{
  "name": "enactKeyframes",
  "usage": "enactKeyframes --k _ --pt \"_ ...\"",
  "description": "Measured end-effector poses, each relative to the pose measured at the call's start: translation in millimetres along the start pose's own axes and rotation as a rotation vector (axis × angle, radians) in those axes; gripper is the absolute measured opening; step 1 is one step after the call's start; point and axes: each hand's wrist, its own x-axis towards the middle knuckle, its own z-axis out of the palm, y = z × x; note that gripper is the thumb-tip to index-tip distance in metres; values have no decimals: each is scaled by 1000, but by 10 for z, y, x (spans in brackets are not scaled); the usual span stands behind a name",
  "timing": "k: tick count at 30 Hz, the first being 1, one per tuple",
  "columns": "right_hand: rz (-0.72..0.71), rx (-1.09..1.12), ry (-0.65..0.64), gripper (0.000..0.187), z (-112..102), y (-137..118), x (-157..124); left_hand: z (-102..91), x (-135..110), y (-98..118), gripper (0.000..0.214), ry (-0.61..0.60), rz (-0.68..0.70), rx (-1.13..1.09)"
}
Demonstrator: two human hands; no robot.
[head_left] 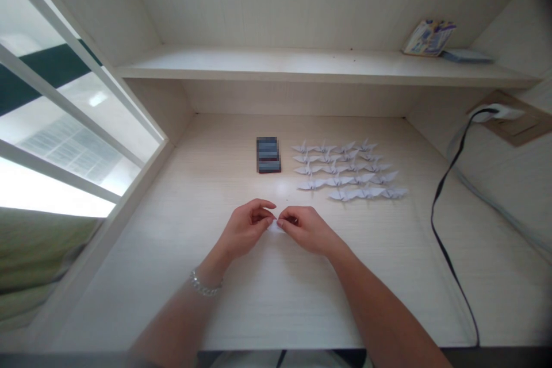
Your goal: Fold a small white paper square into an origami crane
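My left hand and my right hand meet over the middle of the pale wooden desk. Both pinch a small piece of white paper between their fingertips; most of it is hidden by the fingers. A silver bracelet sits on my left wrist. Beyond the hands, to the right, several folded white paper cranes lie in rows on the desk. A small dark stack, blurred, lies just left of the cranes.
A black cable runs from a white plug in a wall socket on the right down across the desk to its front edge. The shelf above holds a tilted booklet. A white railing borders the left.
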Motion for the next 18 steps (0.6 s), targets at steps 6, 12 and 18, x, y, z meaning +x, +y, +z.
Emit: enactKeyframes --k 6,12,18 --pt "95 243 279 22 26 103 59 17 44 15 36 235 0 -133" --pt "86 406 353 23 179 59 92 134 41 -65 25 92 12 -41" --pt "73 380 235 19 188 0 74 77 53 -122 24 131 14 34"
